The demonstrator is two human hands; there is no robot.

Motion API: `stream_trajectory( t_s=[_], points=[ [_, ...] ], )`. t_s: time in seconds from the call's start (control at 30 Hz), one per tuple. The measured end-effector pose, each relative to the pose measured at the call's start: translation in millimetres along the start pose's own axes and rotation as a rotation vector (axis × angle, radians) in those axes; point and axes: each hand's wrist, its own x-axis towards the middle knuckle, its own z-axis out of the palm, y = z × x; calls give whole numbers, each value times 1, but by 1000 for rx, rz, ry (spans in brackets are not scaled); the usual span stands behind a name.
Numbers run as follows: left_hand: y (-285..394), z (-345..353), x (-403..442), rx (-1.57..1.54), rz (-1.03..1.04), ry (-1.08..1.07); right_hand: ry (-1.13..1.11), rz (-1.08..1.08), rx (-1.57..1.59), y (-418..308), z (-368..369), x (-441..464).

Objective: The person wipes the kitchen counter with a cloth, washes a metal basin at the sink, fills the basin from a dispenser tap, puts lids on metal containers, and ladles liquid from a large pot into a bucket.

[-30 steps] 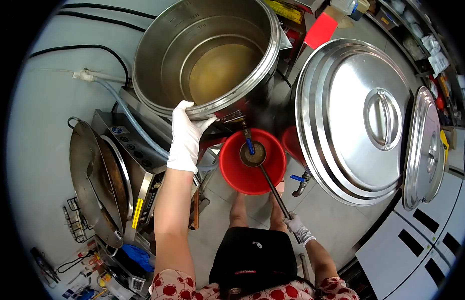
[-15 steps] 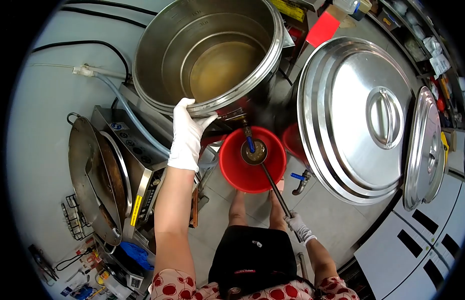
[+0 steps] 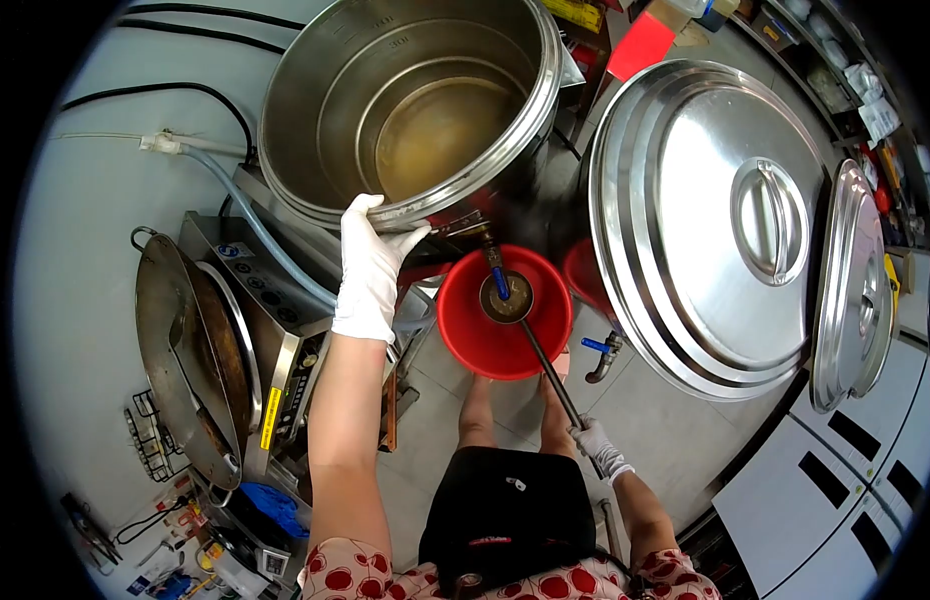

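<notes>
My left hand (image 3: 370, 262), in a white glove, is closed over the near rim of a large steel pot (image 3: 330, 130), which stands tilted. Shallow yellowish-brown liquid (image 3: 445, 135) lies at the pot's bottom. Below the pot's front is a tap with a blue handle (image 3: 499, 281). Under that tap, the bowl of a long-handled ladle (image 3: 517, 310) holds some cloudy liquid. My gloved right hand (image 3: 600, 447) is wrapped round the ladle's handle, well below its bowl. Beneath the ladle sits a red bucket (image 3: 470, 345) on the floor side, just in front of my legs.
A large steel lid (image 3: 685, 220) covers a second vessel at right, with another tap (image 3: 605, 356) under it. Further right is another lid (image 3: 853, 290). At left stand a wok (image 3: 170, 350), a cooker (image 3: 270, 295) and a pale hose (image 3: 250, 215). White cabinets (image 3: 785, 500) line the lower right.
The view has shifted slightly, so most things sit a little higher in it. Both hands keep their holds, and the ladle stays under the tap.
</notes>
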Motion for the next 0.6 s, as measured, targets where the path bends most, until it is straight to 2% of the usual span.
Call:
stream_trajectory(
  t_s=[0.17,0.6],
  points=[
    [-3,-3,1,9,14,-22,21,-6,-54,8,-1,2],
    [-9,-8,-4,-5,32,-43,41,-17,36,14,-1,-2]
  ],
)
